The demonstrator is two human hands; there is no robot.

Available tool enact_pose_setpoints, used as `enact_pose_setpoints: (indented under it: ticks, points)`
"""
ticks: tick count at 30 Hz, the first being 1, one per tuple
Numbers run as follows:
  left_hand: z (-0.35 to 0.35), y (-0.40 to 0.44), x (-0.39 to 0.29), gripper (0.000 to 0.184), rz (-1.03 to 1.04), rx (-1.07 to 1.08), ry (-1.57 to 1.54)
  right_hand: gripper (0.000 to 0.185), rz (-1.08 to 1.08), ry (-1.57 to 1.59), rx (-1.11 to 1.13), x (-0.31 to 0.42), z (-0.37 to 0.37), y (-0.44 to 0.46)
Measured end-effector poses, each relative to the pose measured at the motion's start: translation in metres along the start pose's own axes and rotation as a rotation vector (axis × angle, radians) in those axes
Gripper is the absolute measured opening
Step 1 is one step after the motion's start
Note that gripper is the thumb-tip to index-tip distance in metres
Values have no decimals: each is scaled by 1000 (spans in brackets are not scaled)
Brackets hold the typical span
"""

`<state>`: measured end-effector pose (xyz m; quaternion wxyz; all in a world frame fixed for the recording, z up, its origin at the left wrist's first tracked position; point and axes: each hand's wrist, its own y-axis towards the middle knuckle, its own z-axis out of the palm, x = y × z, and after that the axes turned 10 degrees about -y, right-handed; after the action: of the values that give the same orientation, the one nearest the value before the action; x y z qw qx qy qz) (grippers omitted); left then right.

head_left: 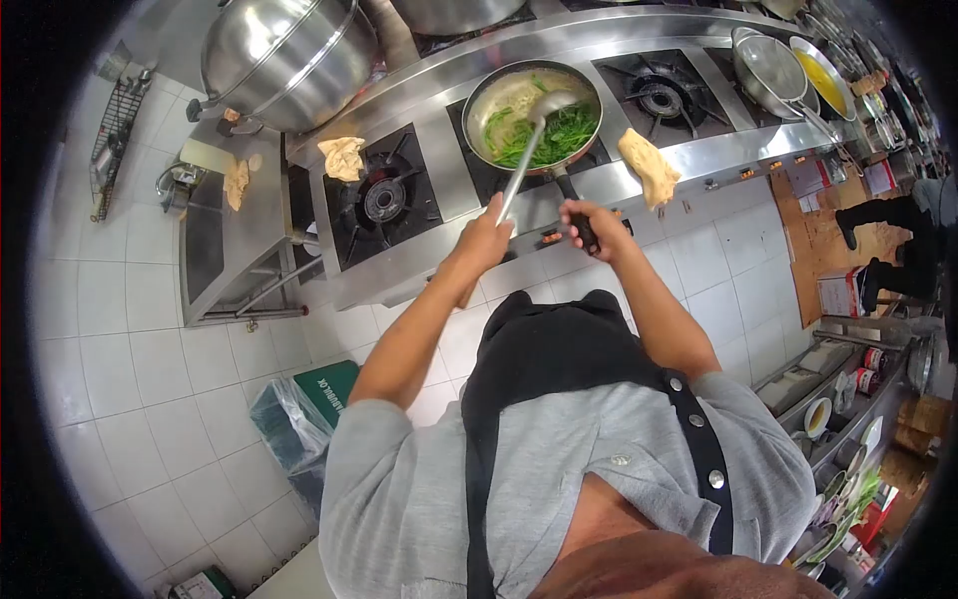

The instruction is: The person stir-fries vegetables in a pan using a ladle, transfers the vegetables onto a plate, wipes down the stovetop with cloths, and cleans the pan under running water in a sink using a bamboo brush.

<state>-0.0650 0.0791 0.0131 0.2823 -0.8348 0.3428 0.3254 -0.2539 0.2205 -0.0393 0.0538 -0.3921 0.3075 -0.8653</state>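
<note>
My left hand (483,240) is closed around the long metal handle of a ladle (554,102), whose bowl rests among the food in the pan. The fingers of my right hand (597,232) wrap around the dark handle of a frying pan (469,135). Chopped green leafy vegetables (564,138) and some pale liquid lie inside this pan, which sits over a middle burner of the steel stove. To the right of the pan, a folded yellowish cloth (649,168) hangs over the stove's front edge.
Beside the left burner (384,200) lies another cloth (342,158). A large steel pot (284,60) stands at the back left. Strainers (768,68) and a bowl of yellow liquid (823,80) are at the right. A person's dark-clad legs (883,220) show at far right. Bins (289,424) stand lower left.
</note>
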Motion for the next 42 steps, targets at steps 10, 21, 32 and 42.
enact_pose_setpoints:
  ticks: [10, 21, 32, 42]
  points:
    - [-252, -137, -204, 69, -133, 481, 245, 30, 147, -90, 67, 2, 28, -119]
    - [-194, -116, -130, 72, 95, 455, 435, 29, -8, -192, 23, 1, 29, -99]
    - [-157, -61, -127, 64, 48, 360, 510, 36, -208, -249, 60, 22, 43, -44]
    - [-215, -70, -176, 66, -160, 534, 404, 32, -136, -215, 209, 51, 26, -16]
